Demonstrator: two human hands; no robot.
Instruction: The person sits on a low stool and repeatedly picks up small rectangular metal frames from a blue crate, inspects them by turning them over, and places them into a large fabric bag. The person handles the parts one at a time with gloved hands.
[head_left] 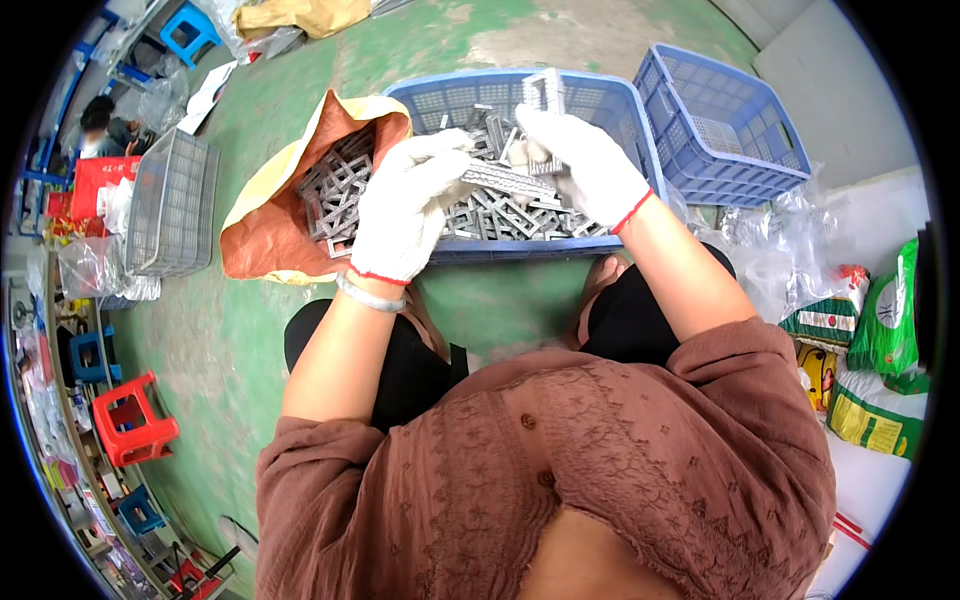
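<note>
Landmark: blue crate (520, 246), part-filled with grey metal pieces (500, 215). Left hand (408, 200), white-gloved, at crate's left end — closed on ribbed metal bar (512, 181), held above crate's contents. Right hand (597, 168), gloved, over crate's right half; fingers at blurred rectangular frame (543, 92) — cannot tell whether gripped. Sack (265, 225) of similar pieces left of crate, second crate (745, 178) right of it

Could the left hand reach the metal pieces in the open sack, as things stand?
Probably yes: the left hand is beside the sack, whose open mouth leaves the metal pieces exposed. Only the grey metal part it appears to hold may get in its way.
</note>
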